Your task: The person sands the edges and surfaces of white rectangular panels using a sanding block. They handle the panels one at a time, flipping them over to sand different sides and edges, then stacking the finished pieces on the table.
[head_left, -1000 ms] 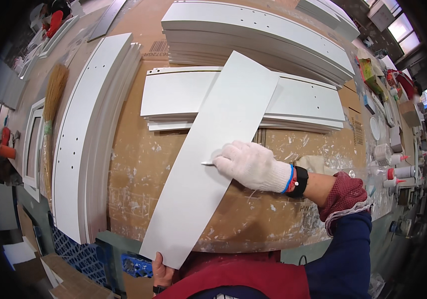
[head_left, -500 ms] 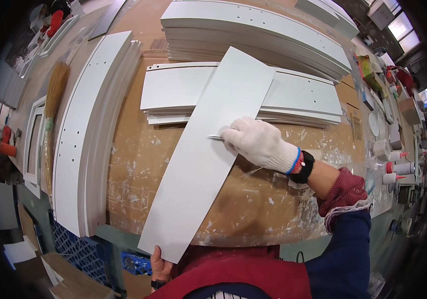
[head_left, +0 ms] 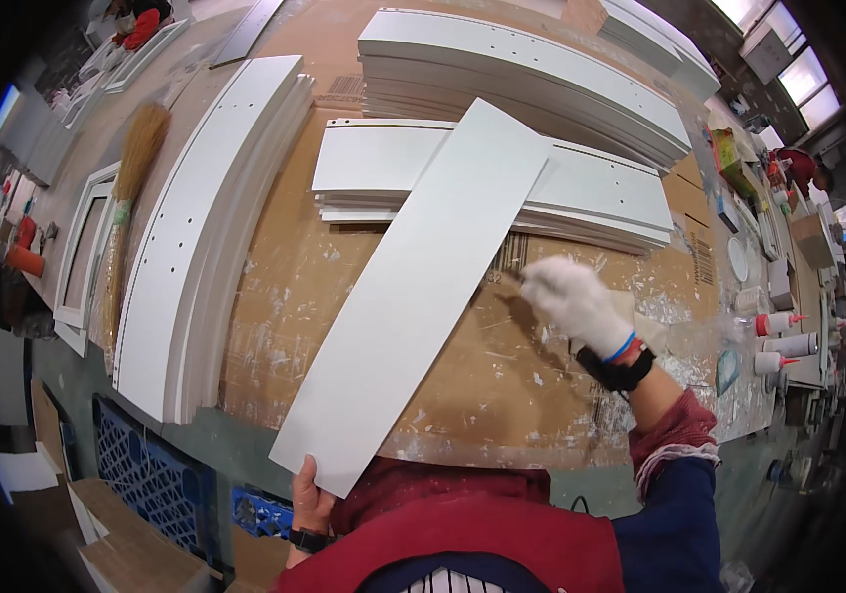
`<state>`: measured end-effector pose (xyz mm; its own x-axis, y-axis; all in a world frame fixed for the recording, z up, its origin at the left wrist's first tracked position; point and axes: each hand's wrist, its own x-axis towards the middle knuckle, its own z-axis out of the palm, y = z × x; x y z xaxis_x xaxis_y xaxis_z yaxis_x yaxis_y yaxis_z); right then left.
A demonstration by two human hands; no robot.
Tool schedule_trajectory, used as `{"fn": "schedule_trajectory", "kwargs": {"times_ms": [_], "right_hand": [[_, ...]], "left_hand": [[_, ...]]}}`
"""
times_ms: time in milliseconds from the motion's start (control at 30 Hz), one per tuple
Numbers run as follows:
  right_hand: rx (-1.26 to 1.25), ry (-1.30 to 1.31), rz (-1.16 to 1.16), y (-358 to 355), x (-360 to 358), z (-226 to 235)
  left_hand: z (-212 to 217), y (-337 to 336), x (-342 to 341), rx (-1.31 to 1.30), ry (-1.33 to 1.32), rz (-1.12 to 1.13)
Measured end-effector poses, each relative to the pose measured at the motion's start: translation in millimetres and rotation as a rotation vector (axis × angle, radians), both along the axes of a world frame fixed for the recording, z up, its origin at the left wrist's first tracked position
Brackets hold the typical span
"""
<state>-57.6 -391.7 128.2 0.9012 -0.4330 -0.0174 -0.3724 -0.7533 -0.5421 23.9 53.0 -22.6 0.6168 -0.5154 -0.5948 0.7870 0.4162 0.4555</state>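
Note:
A long white board (head_left: 413, 296) slants across the bench, its far end resting on a short stack of white drilled boards (head_left: 601, 186). My bare left hand (head_left: 312, 499) grips the board's near end, thumb on top and fingers hidden underneath. To the right of the board, over the cardboard, is my right hand (head_left: 573, 301) in a white knit glove, slightly blurred. It is closed on a thin metal blade (head_left: 514, 275), whose tip sticks out toward the board without touching it. The blade's handle is hidden in the glove.
Tall stacks of white boards (head_left: 522, 54) stand at the back and on the left (head_left: 208, 217). A straw brush (head_left: 134, 178) lies beside a white frame (head_left: 82, 262). Red-capped glue bottles (head_left: 777, 323) are at the right. Paint-flecked cardboard (head_left: 482, 395) covers the bench.
My right hand has lifted off the board and moved right with the blade. My left hand keeps its hold on the near end. The view has shifted a little.

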Motion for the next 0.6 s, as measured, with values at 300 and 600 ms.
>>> {"fn": "schedule_trajectory", "kwargs": {"times_ms": [300,600], "right_hand": [[0.583,-0.145,-0.163,83.0,-3.9,10.9],[1.402,-0.691,-0.238,105.7,-2.6,21.8]], "left_hand": [[96.2,1.1,14.4,0.057,-0.394,-0.083],[162.1,-7.8,2.6,0.708,-1.872,-0.394]]}}
